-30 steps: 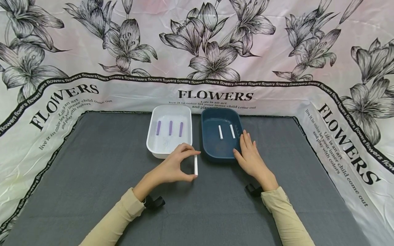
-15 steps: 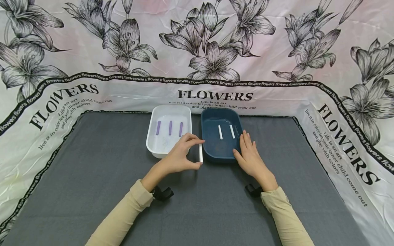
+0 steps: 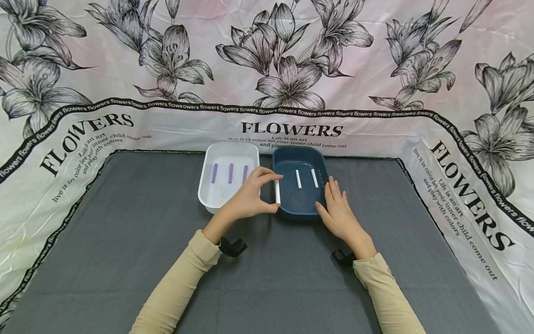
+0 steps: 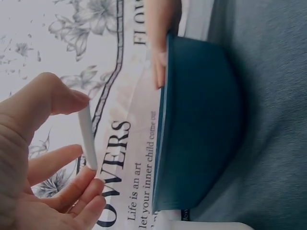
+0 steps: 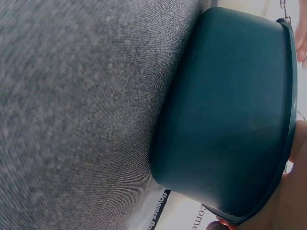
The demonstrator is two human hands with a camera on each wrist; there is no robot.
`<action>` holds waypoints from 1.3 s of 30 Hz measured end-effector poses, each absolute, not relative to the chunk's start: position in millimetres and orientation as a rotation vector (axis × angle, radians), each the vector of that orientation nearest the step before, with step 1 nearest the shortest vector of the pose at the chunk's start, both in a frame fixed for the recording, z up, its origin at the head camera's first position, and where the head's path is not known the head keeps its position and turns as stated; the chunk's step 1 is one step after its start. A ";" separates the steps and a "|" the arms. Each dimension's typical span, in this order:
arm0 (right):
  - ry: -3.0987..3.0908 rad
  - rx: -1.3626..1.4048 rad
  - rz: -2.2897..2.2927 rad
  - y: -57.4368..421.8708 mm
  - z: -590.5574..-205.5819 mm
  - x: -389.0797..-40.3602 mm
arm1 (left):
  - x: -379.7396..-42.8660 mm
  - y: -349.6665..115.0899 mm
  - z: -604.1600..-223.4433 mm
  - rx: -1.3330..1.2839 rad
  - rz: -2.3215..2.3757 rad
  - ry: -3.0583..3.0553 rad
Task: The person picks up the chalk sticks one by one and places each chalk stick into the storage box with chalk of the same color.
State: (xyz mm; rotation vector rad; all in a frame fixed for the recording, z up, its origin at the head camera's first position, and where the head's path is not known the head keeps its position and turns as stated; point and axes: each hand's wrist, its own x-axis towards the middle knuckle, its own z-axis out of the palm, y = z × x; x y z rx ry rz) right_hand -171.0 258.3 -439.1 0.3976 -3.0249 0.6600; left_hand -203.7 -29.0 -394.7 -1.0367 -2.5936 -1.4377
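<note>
My left hand (image 3: 246, 197) pinches a stick of white chalk (image 3: 277, 191) by its two ends, thumb at one end and fingertips at the other. In the head view it overlaps the left rim of a dark blue tub (image 3: 299, 216); the left wrist view shows the chalk (image 4: 87, 136) raised beside that tub's rim. Inside the tub lie two white chalk sticks (image 3: 298, 179). My right hand (image 3: 343, 215) rests with straight fingers along the tub's right side. In the right wrist view, the tub's outer wall (image 5: 230, 110) fills the middle.
Left of the blue tub stands a white tub (image 3: 203, 185) holding three purple chalk sticks (image 3: 231, 173), one partly covered by my left hand. Grey cloth (image 3: 292, 278) covers the table. A flower-printed curtain (image 3: 187, 127) stands right behind both tubs.
My left hand has carried the white chalk away from me and slightly right, from in front of the gap between the tubs to the blue tub's left rim. My right hand has stayed still.
</note>
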 end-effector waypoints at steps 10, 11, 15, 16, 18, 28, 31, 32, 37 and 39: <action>-3.029 0.396 0.655 258.0 -438.6 -171.0 | -231.1 -20.7 -386.4 -0.971 -1.307 -2.800; -3.030 0.395 0.658 258.1 -438.6 -170.9 | -234.1 -19.8 -386.1 -0.967 -1.302 -2.814; -3.031 0.388 0.666 258.0 -438.3 -170.8 | -245.2 -14.8 -383.8 -0.960 -1.252 -2.873; -3.033 0.387 0.666 258.0 -438.2 -170.7 | -247.6 -13.1 -382.7 -0.961 -1.235 -2.892; -3.032 0.385 0.665 257.8 -438.2 -170.6 | -252.4 -9.3 -379.8 -0.966 -1.186 -2.931; -3.026 0.396 0.657 256.9 -438.0 -170.1 | -273.0 15.0 -360.7 -0.975 -0.862 -3.129; -3.028 0.395 0.663 256.5 -437.6 -170.2 | -276.1 22.2 -356.8 -0.928 -0.772 -3.167; -3.029 0.394 0.664 256.5 -437.5 -170.2 | -277.2 24.6 -356.1 -0.913 -0.744 -3.176; -3.032 0.389 0.669 256.7 -437.6 -170.3 | -281.2 35.9 -356.8 -0.837 -0.639 -3.224; -3.033 0.389 0.663 256.9 -438.0 -170.2 | -282.1 40.0 -359.1 -0.813 -0.614 -3.243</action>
